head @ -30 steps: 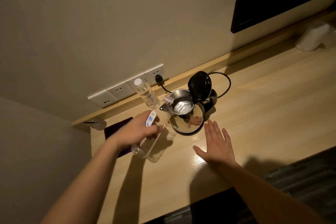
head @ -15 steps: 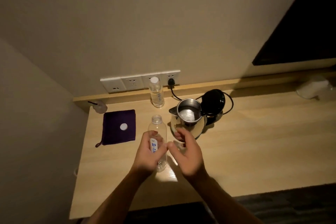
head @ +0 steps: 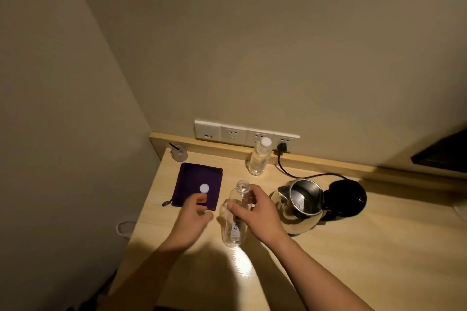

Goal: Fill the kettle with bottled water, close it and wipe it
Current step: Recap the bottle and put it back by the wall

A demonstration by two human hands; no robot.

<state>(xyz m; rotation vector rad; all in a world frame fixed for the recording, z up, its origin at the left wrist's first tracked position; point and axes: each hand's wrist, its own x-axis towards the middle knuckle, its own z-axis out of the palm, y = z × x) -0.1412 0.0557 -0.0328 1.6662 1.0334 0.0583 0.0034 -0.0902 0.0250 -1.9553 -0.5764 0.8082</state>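
Plainly, the light is low and warm, and fine detail is soft; the desk (head: pixel 353 247) is pale wood-grain laminate with a raised lip along the wall, and its left edge drops off beside a bare side wall. An empty bottle (head: pixel 233 219) of clear ribbed plastic stands upright near the middle, uncapped, its small label too blurred to read; the right hand (head: pixel 255 212) grips it just below the neck, thumb on the near side, fingers wrapped behind. The left hand (head: pixel 193 217) hovers just left of it, fingers loosely curled and holding nothing, its fingertips over the near edge of a dark purple cloth (head: pixel 198 185); a round white cap (head: pixel 204 188) lies on that cloth, just beyond the fingers. Right of the bottle sits the kettle (head: pixel 302 203), polished steel with a rounded mirror-like body, its round black lid (head: pixel 347 198) tipped open to the right; whether water is inside I cannot tell. A black cord (head: pixel 290 171) runs from it to a white socket strip (head: pixel 242 132) on the wall. A second bottle (head: pixel 259 158), capped and clear, stands against the lip; a small pale cup (head: pixel 179 153) with a dark stick sits in the far left corner. Right of the kettle the desktop lies open and bare; a dark panel is cut off at the right edge.
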